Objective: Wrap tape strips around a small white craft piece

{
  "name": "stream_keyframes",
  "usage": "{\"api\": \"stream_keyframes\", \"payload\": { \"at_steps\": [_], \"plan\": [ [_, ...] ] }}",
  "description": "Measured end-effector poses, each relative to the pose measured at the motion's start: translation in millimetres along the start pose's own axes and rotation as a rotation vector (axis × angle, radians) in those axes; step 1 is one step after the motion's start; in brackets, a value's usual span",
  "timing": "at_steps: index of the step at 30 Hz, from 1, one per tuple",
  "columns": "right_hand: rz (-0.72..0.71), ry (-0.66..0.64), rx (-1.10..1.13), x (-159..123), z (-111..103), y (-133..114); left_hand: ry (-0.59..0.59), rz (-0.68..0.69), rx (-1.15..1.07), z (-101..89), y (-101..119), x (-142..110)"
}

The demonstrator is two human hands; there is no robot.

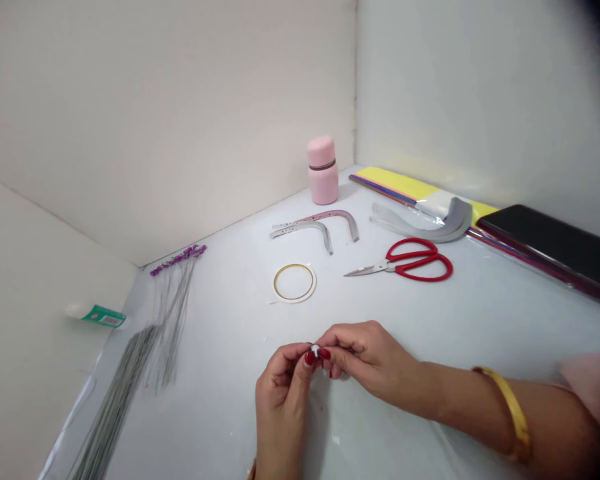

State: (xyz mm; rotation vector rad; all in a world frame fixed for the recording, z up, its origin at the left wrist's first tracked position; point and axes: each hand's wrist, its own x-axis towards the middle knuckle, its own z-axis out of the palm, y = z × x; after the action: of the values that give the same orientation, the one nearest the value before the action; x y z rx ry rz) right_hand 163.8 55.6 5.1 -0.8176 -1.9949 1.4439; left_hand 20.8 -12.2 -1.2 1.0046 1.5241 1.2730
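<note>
A tiny white scrap (314, 349), shape unclear, sits pinched between the left hand (280, 393) and right hand (365, 357).

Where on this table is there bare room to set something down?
Bare table runs from the tape roll and scissors down to the right hand. Crowded: the thin wires at left, coloured sheets and phone at back right.

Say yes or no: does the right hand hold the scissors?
No, the red-handled scissors lie on the white table, apart from the right hand, which pinches a small white piece with the left hand.
</note>
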Motion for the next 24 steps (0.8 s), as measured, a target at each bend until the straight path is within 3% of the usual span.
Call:
{"api": "stream_keyframes", "payload": {
  "at_steps": [7, 14, 24],
  "plan": [
    [0.047, -0.004, 0.129, -2.5, 2.4, 0.2, 0.018, 0.101, 0.118, -1.2, -7.3, -3.7],
    [0.266, -0.052, 0.477, 3.6, 3.9, 2.3, -0.004, 0.169, 0.216, -3.1, -9.4, -3.3],
    [0.286, -0.14, 0.542, 3.6, 4.4, 7.1, -0.068, 0.195, 0.217, -2.0, -5.1, -1.5]
  ]
}}
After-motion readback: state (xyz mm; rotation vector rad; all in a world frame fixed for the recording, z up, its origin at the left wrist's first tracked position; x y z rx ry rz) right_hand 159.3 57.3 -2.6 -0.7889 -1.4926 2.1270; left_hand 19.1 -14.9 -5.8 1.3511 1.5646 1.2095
